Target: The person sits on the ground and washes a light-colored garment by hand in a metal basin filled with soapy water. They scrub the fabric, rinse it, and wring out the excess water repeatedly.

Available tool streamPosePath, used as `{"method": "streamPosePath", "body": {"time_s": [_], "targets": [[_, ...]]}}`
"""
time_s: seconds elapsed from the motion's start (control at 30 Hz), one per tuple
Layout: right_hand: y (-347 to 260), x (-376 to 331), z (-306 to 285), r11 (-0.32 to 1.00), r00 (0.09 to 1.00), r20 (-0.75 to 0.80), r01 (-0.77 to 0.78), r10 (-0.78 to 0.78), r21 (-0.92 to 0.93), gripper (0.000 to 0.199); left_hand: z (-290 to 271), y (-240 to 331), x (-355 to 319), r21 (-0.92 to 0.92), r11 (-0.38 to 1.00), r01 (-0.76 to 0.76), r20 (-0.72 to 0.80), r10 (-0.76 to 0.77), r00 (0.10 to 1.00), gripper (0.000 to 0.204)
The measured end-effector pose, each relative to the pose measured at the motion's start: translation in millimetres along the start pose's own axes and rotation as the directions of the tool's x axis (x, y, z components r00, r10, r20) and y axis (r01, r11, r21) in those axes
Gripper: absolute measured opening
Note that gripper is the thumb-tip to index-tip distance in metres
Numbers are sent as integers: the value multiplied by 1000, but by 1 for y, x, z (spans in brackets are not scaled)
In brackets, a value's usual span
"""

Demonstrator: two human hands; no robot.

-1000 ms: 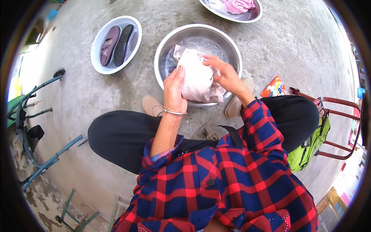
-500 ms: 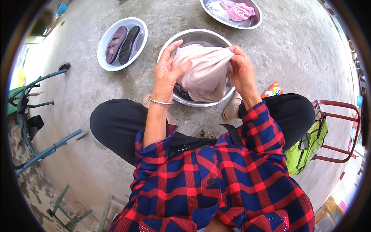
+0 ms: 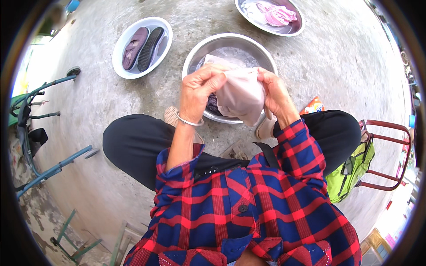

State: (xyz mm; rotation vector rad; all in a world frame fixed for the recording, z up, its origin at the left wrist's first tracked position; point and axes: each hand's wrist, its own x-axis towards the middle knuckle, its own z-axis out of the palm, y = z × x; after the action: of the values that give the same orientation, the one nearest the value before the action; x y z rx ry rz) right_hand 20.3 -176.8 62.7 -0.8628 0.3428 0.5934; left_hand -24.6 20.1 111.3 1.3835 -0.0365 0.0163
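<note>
Head view: at the upper middle of the frame, a pale pinkish cloth (image 3: 242,95) hangs between both hands, over the near part of a metal basin (image 3: 262,56), with a dark patterned cloth (image 3: 213,104) beneath its left side. The left hand (image 3: 197,91) pinches its upper left edge between thumb and fingers; the right hand (image 3: 277,91) grasps its right edge, fingertips partly hidden. It looks thin, soft and limp, hardly fragile; if soaked, it would probably weigh more than when dry and feel slippery. Bunched edges at opposite sides seem the surest holds, since a flat middle would likely slide or sag.
</note>
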Motion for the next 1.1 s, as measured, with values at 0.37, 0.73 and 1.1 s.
{"method": "streamPosePath", "body": {"time_s": [0.37, 0.73, 1.1], "targets": [[12, 11, 4, 902, 985, -160, -13, -62, -432, 16, -14, -79, 1, -581, 770, 264, -204, -452, 869, 14], [-92, -59, 30, 308, 839, 65, 269, -540, -912, 34, -11, -102, 5, -497, 820, 283, -247, -446, 860, 17], [-203, -196, -64, 333, 511, -126, 337, -850, -881, 25, -24, -125, 7, -447, 814, 371, -182, -489, 853, 19]]}}
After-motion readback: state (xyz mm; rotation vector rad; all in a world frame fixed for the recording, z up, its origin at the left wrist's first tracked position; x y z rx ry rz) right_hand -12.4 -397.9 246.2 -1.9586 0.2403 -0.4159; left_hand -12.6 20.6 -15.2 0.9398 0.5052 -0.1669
